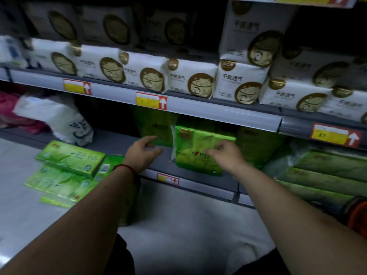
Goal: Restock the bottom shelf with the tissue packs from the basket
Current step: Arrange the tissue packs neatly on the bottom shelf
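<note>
A bright green tissue pack (198, 155) stands upright at the front edge of the grey bottom shelf (117, 141). My right hand (224, 153) lies across the pack's front face with its fingers curled on it. Just left of the pack, my left hand (143, 151) hovers with fingers apart and holds nothing; a red string circles its wrist. More green packs (153, 126) stand behind in the dark of the shelf, and another (258, 143) to the right. At the far right, long green packs in clear wrap (327, 175) lie stacked above a dark and orange rim (357, 217), which may be the basket.
Green flat tissue packs (69, 157) lie piled on the pale floor at the left. A white pack with a leaf print (65, 124) leans on the bottom shelf's left part. The shelf above (198, 108) overhangs, filled with white and gold packs (190, 78).
</note>
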